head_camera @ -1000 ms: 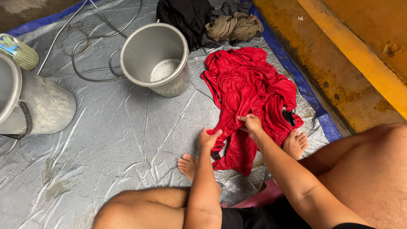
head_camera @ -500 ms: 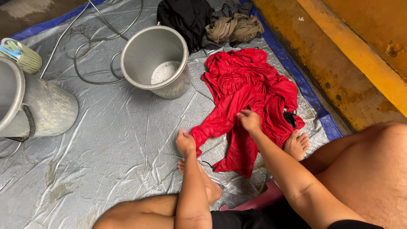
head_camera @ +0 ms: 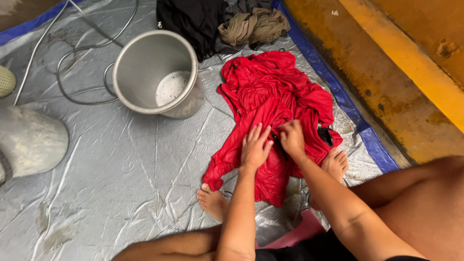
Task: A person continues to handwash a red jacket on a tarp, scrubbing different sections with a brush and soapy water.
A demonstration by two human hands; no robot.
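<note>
The left hand [head_camera: 255,145] has moved from the sleeve onto the crumpled red cloth garment [head_camera: 275,96], fingers spread flat. The right hand [head_camera: 291,137] beside it pinches a fold. Both now work mid-garment.

metal pot [head_camera: 157,72], hose [head_camera: 72,58], dark clothes [head_camera: 193,19]

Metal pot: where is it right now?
Head view: the metal pot stands upper left of centre on the grey tarp, left of the red garment, beside a coiled hose.
</note>
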